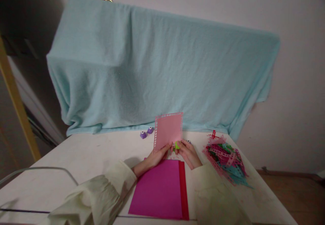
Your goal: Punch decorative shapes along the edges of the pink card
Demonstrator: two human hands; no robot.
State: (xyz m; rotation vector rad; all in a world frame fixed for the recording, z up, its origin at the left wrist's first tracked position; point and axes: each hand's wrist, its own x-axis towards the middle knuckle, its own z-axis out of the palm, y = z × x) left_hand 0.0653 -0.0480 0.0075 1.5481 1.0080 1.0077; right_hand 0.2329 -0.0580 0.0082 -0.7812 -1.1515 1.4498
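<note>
A pink sheet of paper with punched holes along its left, top and right edges is held up over the table. My left hand grips its lower left part, fingers closed on the paper. At the sheet's lower right edge, my right hand is closed around a small green paper punch. Small pink bits lie just under the hands. Below the hands is a magenta sheet on top of red paper, which shows along the right side.
Two purple punches stand behind the sheet, left of it. Another small object peeks out behind my right hand. Punched paper strips in several colours are heaped at the table's right. A light blue cloth hangs at the back; a cable crosses the left.
</note>
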